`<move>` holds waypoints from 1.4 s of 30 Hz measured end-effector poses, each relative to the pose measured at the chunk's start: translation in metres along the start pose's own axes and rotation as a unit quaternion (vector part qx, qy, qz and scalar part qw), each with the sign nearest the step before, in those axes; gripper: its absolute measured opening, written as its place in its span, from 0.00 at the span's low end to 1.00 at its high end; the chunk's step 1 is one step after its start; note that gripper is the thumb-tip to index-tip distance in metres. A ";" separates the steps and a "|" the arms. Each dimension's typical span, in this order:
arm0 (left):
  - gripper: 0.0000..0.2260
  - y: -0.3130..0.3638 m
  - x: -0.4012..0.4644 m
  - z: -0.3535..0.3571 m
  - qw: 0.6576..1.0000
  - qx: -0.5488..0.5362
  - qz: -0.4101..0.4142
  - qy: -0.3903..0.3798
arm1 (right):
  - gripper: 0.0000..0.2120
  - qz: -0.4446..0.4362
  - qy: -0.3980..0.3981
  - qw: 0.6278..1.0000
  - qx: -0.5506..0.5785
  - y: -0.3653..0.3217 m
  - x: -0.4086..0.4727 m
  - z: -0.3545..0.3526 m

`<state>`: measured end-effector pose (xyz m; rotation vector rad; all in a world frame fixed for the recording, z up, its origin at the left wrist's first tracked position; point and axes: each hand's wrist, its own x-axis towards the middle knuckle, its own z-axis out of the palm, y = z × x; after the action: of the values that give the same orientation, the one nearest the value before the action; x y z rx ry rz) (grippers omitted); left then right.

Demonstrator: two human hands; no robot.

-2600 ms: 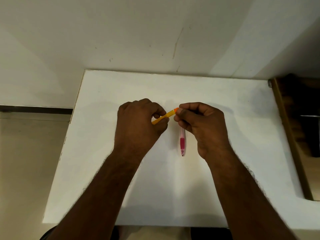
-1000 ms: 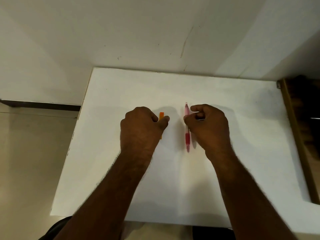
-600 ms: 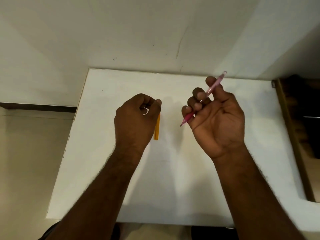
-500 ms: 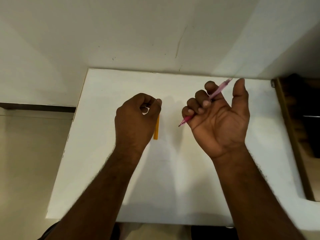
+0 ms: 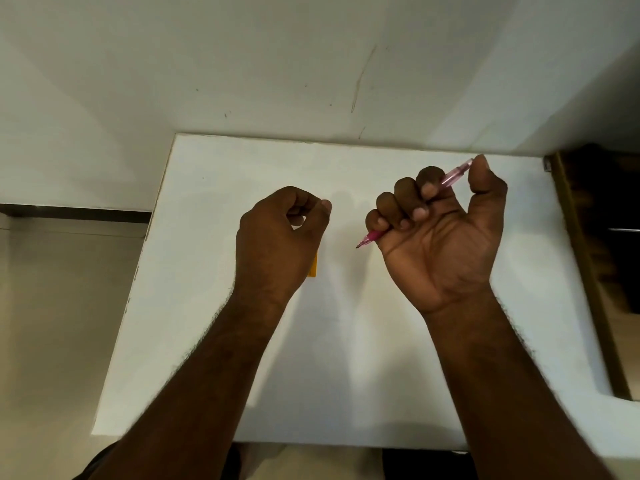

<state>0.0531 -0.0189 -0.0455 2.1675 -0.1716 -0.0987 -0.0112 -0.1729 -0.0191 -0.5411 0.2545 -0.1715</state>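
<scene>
Head view: right hand (image 5: 440, 244), palm up above table (image 5: 346, 341), fingers (image 5: 403, 199) curled round pink pen (image 5: 452, 176), tip pointing left. Left hand (image 5: 277, 244) clenched, empty; orange pen (image 5: 313, 268) on table, partly under it.

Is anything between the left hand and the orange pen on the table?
Nothing visible. The left hand is over the orange pen on the table, hiding all but its near end. The pink pen is to the right, gripped in the right hand.

Pink pen (image 5: 453, 174) tilted, tip lower-left, in rt hand (image 5: 440, 244); orange pen (image 5: 313, 268) flat on table (image 5: 346, 358).
</scene>
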 end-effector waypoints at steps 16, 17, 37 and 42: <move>0.08 -0.003 0.000 0.002 1.000 0.004 0.002 -0.020 | 0.20 -0.013 0.002 1.000 -0.021 0.000 0.001 0.000; 0.08 -0.003 0.000 0.002 1.000 0.005 0.002 -0.021 | 0.20 -0.013 0.001 1.000 -0.020 0.000 0.001 0.000; 0.06 0.000 0.000 0.000 1.000 -0.011 0.005 -0.022 | 0.21 -0.006 0.000 0.999 -0.035 0.004 0.001 0.001; 0.06 0.001 -0.001 0.000 1.000 -0.012 0.005 -0.024 | 0.25 -0.001 0.009 1.000 -0.023 0.004 0.001 0.000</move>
<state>0.0523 -0.0195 -0.0452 2.1422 -0.2071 -0.1464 -0.0100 -0.1694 -0.0213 -0.5852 0.2755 -0.1719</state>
